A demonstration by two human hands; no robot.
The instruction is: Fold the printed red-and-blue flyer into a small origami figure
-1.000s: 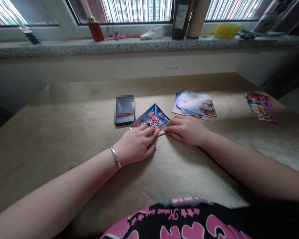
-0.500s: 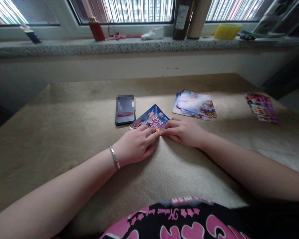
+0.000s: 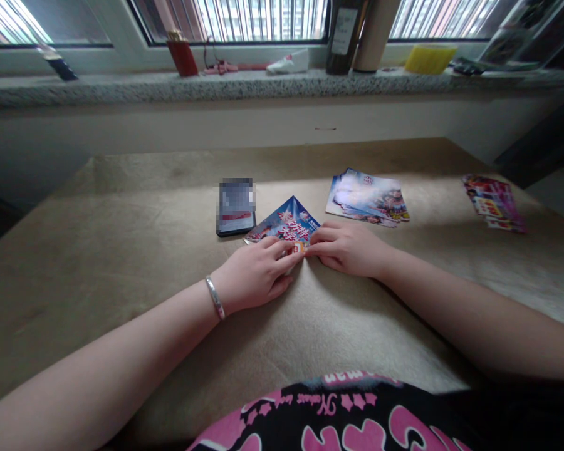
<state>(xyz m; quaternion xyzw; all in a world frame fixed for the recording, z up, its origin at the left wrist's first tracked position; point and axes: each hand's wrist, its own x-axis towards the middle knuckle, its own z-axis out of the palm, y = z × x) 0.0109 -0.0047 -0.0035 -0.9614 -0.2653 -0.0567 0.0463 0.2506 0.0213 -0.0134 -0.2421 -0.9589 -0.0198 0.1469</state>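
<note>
Forearms (image 3: pixel 136 351) angled inward, left hand (image 3: pixel 251 274) palm down, right hand (image 3: pixel 352 249) with fingers (image 3: pixel 325 234) bunched

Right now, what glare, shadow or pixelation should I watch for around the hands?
Head view: window overexposed behind the bars; head view: a whitish sheen pales the stack of printed sheets; head view: blocky pixelation hides the face of the dark rectangular item; head view: soft shadows beneath left hand and right hand.

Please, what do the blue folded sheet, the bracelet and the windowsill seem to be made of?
Folded sheet: probably paper, slightly glossy; it is thin, brightly printed and crisply edged.
Bracelet: likely polished silver-coloured metal, judging by its shine.
Windowsill: apparently stone, perhaps granite, with grey speckles; imitation is possible.
</note>
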